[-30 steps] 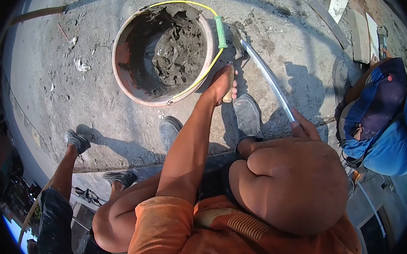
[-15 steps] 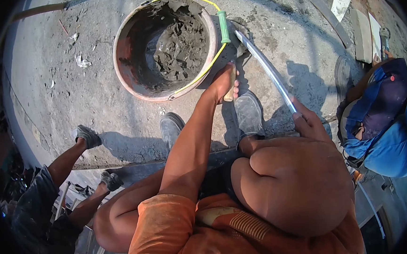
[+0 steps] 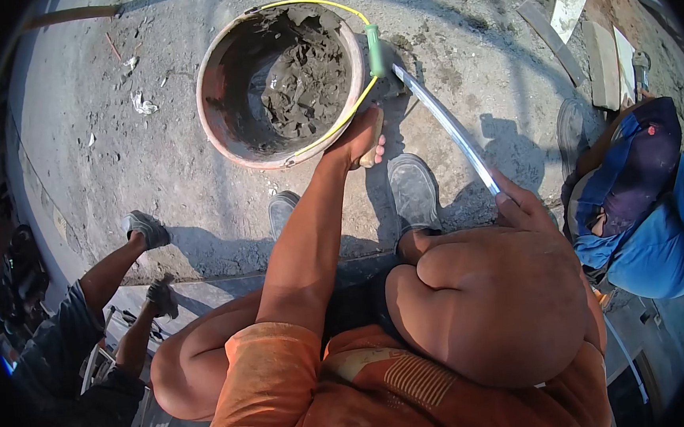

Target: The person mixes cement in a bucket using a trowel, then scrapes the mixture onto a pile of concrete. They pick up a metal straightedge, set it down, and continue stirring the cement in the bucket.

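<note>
A round bucket [image 3: 204,104] with mud-like wet mortar [image 3: 305,89] inside stands ahead of me. Its yellow wire handle [image 3: 360,99] carries a green grip [image 3: 375,50] and hangs along the right side of the rim. Close to the near right rim, my left hand [image 3: 359,142] is closed around a wooden-handled tool [image 3: 371,149]; the tool's far end is hidden. By my right knee, my right hand [image 3: 522,202] grips one end of a long, shiny metal bar [image 3: 448,127]. The bar slants up and left, its far end near the green grip.
My shoes [image 3: 414,185] are on the rough concrete [image 3: 163,147] just before the bucket. Another person's legs [image 3: 116,269] are at left. At right, a person in blue clothing [image 3: 633,185] is close by. Boards [image 3: 603,64] lie at upper right.
My left hand has moved left with the wooden-handled tool, closer to the bucket's rim. The bar in my right hand has shifted slightly. At left, the other person's lower foot has moved.
</note>
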A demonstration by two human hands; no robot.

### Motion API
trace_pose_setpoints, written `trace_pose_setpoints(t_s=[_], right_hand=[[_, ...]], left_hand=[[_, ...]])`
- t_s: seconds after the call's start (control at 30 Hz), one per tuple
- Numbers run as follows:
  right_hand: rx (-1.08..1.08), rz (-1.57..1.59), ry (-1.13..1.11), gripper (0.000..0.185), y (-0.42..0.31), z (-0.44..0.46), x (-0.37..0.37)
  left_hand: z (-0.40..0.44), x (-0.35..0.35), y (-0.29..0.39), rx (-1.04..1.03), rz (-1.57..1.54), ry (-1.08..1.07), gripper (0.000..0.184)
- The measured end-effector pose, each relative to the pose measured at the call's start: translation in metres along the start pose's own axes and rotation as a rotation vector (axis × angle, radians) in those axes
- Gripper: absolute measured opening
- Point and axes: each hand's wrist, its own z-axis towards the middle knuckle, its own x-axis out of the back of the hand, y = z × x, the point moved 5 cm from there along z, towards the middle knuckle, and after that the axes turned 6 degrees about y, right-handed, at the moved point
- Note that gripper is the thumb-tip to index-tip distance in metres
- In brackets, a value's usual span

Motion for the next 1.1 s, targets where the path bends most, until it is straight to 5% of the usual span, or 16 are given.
trace_pose_setpoints(t_s=[0.2,0.27,0.4,0.57,0.83,1.07,1.1], right_hand=[[0.036,-0.124,0.017,0.056,-0.007,0.025,-0.013],[0.17,-0.091,0.046,0.056,-0.001,0.032,-0.016],[0.039,-0.1,-0.051,0.055,-0.015,-0.001,0.0],[0.076,-0.238,0.11,0.056,-0.033,0.049,-0.027],[0.158,-0.047,-0.076,0.054,-0.002,0.009,-0.011],[0.284,-0.081,0.141,0.05,-0.002,0.052,-0.046],[0.355,-0.17,0.314,0.051,0.009,0.055,-0.034]], left_hand=[[0.001,-0.01,-0.002,0.02,-0.202,-0.002,0.049],[0.003,0.004,0.002,-0.031,-0.044,0.058,0.052],[-0.001,0.0,0.0,-0.011,-0.05,0.044,0.055],[-0.008,-0.017,-0.005,-0.008,-0.042,0.04,0.055],[-0.006,-0.016,-0.02,0.043,-0.178,0.011,0.055],[-0.018,-0.018,-0.036,0.009,-0.207,0.01,0.052],[-0.022,-0.022,-0.033,-0.022,-0.198,0.011,0.051]])
